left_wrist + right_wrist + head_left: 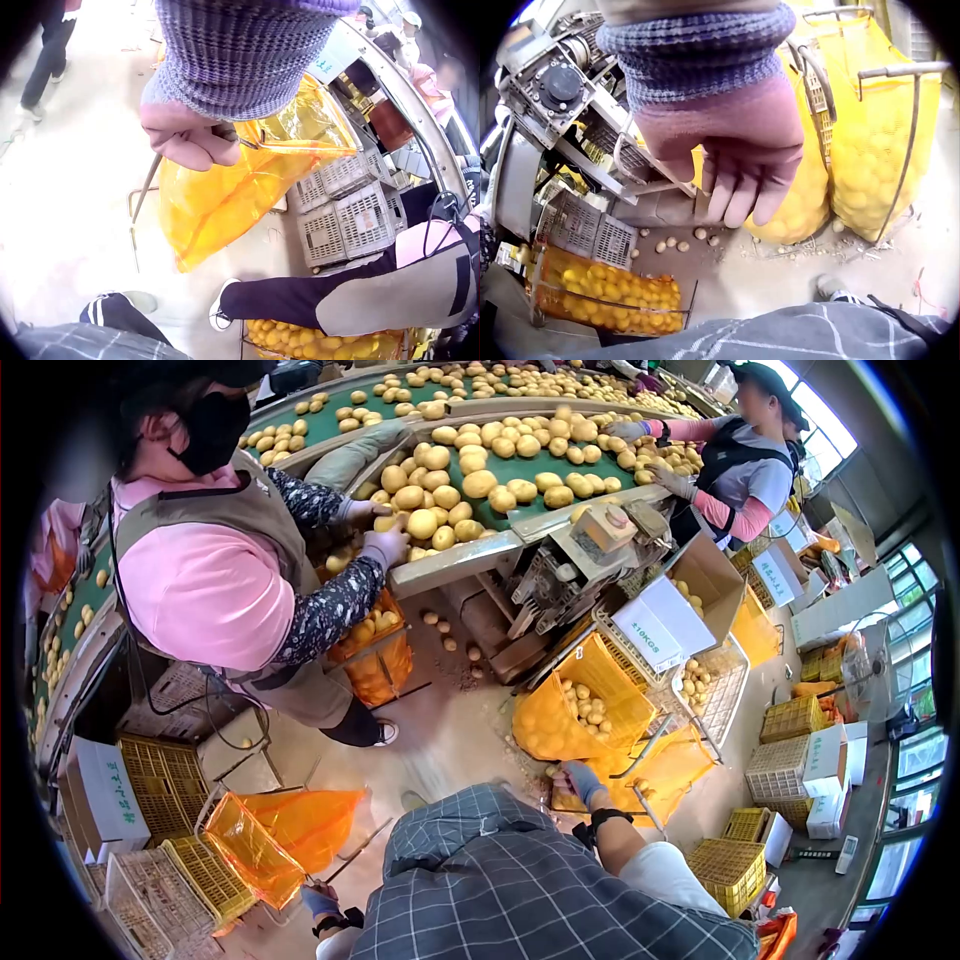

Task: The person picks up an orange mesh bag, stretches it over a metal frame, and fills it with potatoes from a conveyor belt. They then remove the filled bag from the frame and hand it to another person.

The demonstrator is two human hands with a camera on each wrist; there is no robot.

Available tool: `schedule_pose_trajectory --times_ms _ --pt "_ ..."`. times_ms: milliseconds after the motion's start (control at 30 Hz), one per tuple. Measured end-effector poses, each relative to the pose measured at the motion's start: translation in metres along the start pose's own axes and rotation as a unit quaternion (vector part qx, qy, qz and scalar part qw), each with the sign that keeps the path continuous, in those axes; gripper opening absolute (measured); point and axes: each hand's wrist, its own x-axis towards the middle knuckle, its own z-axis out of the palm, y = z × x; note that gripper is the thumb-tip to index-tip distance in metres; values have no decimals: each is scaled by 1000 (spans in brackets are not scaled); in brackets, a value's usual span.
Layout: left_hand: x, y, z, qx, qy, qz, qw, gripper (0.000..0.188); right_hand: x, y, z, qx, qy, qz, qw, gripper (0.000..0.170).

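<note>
Left hand [187, 139]: gloved, fingers curled round a rod of the wire bag stand [147, 187], at the bag's mouth. Firm-looking grip.

Orange mesh bag [310, 825] hangs from that stand, over the floor [425, 725], close to the yellow plastic crate [205, 872] at the floor's left edge. Whether the stand's feet touch down, cannot tell.

Handling, my judgement: no potatoes show inside, so light; mesh limp and thin, likely to snag or tear on wire ends; stand stiff, probably the better hold. Take the top rod near the mouth, not the loose mesh.

Lie: long axis runs mouth to closed end. Head view puts the mouth lower left, by the hand; closed end trails up and right, ahead of the wearer. Left wrist view shows it tapering down to a slack corner.

Right hand [727, 150]: fingers loosely hanging, nothing seen in them. Beside it, a filled yellow mesh bag [791, 210]; judged heavy, lumpy.

Farther out: sorting conveyor [535, 468] with potatoes along its near edge.
</note>
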Motion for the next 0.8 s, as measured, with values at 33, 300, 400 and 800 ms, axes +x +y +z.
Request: schedule_pose_trajectory --times_ms 33,300,400,800 --pt "16 -1 -14 59 -70 8 996 34 -2 -4 -3 -8 5 -16 1000 18" --pt "-29 10 -4 88 -105 -24 990 48 -17 33 -22 -48 25 35 998 20" --pt "0 9 -11 142 -155 -37 977 49 5 64 -39 5 23 82 996 19" --pt "-5 8 7 21 -49 -35 998 44 2 42 -17 77 -46 70 994 20"
